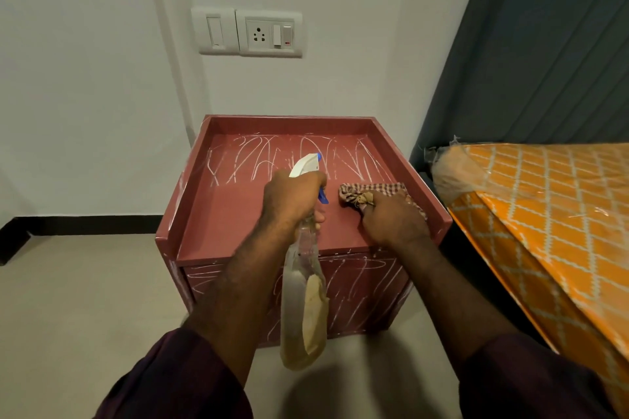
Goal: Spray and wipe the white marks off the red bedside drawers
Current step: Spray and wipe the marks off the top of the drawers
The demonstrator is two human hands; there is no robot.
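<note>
My left hand (294,196) is gripping the spray bottle (303,303) at frame center. My right hand (391,221) is clutching the checked cloth (371,194) on the red drawers (238,214), below the white marks (272,156).

wall (85,78): white, plain | switch plate and socket (250,31): on wall | skirting (85,224): black | floor (85,299): pale, smooth | bed (544,197): right, orange diamond-patterned cover | panel (544,44): dark grey, behind bed

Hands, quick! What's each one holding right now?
Left hand: fingers closed round the spray bottle.
Right hand: fingers closed on the checked cloth, which rests on the red drawers.
</note>
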